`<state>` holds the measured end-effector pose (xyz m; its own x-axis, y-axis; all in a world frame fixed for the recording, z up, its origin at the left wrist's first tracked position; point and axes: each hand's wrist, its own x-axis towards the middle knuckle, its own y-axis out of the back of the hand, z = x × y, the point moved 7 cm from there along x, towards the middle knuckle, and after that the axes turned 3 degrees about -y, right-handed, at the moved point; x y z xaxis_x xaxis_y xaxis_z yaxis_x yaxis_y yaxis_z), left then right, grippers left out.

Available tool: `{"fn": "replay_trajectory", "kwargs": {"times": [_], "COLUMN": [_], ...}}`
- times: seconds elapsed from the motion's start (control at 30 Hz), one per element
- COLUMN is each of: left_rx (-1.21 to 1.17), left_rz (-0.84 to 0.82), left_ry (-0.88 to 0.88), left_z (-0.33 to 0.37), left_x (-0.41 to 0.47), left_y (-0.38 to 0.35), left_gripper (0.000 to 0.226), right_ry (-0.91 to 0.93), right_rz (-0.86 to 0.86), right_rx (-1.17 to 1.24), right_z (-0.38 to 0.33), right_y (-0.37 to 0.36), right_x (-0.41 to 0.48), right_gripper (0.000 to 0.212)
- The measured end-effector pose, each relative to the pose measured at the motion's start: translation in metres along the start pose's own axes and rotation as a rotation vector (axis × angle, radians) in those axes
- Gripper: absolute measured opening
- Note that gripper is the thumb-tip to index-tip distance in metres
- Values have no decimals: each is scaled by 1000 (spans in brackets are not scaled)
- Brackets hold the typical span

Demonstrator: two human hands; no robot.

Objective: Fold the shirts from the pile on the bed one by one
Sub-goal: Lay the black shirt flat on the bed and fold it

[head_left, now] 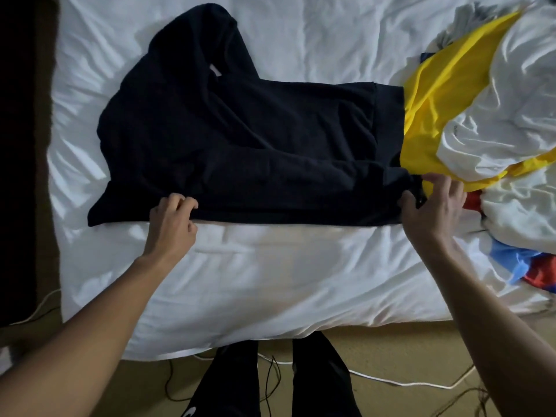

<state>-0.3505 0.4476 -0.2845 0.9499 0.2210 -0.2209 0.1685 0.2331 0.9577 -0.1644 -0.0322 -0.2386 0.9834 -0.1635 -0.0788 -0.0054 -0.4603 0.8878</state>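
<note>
Forearms outstretched, the left hand [173, 219] and right hand [431, 206], well apart, are pinching the near edge of the black sweatshirt [255, 139]. A yellow shirt [436, 100] is lying beyond the right hand.

The black shirt [255, 139] is thick, matt cloth, soft and faintly fuzzy, and gives back almost no light. The bed [270, 266] has a white cover of smooth woven cloth with a mild sheen, full of creases. The yellow shirt [436, 94] is thin, slick fabric with a clear gloss. The white garment [511, 100] lying over it is smooth with a satin shine. The blue cloth [508, 260] looks smooth too. The floor [391, 350] is matt, short-piled tan carpet, and the white cable [391, 382] on it has a smooth plastic skin.
</note>
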Motion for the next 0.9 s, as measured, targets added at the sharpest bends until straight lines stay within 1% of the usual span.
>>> {"fn": "replay_trajectory", "kwargs": {"times": [0.07, 0.17, 0.23, 0.33, 0.4, 0.47, 0.53, 0.63, 0.7, 0.73, 0.77, 0.8, 0.83, 0.9], "left_rx": [6, -31, -111, -249, -344, -511, -736, -1163, -1420, -1489, -1544, -1539, -1536, -1524], "left_rz": [35, 111, 170, 219, 211, 151, 105, 183, 175, 186, 232, 287, 343, 391], "left_ry": [88, 255, 444, 775, 891, 919, 942, 1043, 1074, 1068, 1059, 1052, 1037, 1001], "left_z": [-15, -49, -78, -130, -156, -172, -174, -181, -183, -185, -191, -198, -205, -217], "left_x": [-10, -25, -36, -49, -54, -56, -60, -67, -68, -67, -67, -67, -65, -60], "left_y": [5, 16, 26, 33, 32, 22, 13, 2, -4, -4, -2, 3, 7, 17], "left_gripper": [47, 49, 49, 48, 48, 45, 38, 14, 17, 18, 16, 15, 17, 24], "right_ry": [167, 349, 427, 553, 668, 796, 902, 1009, 1024, 1025, 1026, 1028, 1024, 1001], "right_rz": [-34, -188, -296, -427, -498, -543, -546, -470, -419, -399, -380, -365, -353, -348], "right_rx": [-19, 21, 32, 40, 18, -11, -50, -177, -290, -331, -357, -362, -345, -227], "right_z": [-35, -86, -121, -176, -212, -245, -276, -313, -326, -330, -332, -334, -335, -333], "right_y": [-7, -37, -65, -109, -138, -164, -186, -214, -231, -237, -241, -242, -241, -234], "right_x": [-14, -43, -65, -101, -129, -157, -180, -200, -202, -201, -200, -200, -200, -205], "right_gripper": [37, 33, 32, 33, 36, 41, 46, 49, 46, 41, 36, 30, 27, 21]}}
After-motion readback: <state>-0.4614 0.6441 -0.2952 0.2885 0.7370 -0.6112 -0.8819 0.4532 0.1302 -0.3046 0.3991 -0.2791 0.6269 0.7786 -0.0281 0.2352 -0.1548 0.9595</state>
